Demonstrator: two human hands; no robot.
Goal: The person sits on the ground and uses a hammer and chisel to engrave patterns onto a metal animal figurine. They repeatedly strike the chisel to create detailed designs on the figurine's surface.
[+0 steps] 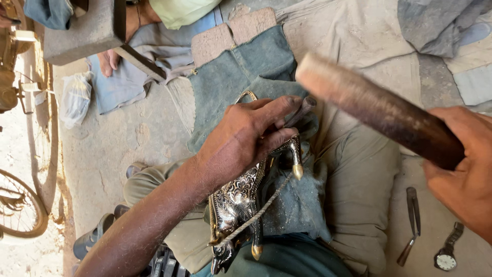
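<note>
Brass figurine (238, 197) under left hand (241, 141); right hand (461, 179) grips one mallet (376, 110).

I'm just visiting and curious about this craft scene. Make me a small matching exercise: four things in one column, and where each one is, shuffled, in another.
Things:
1. wooden mallet
2. small chisel
3. wristwatch
4. ornate metal animal figure

Places:
A. lying on the ground at lower right
B. pinched in the fingers of the left hand
C. resting on blue cloth on the lap, tied with string
D. raised in the right hand

Pairs: 1-D, 2-B, 3-A, 4-C
</note>
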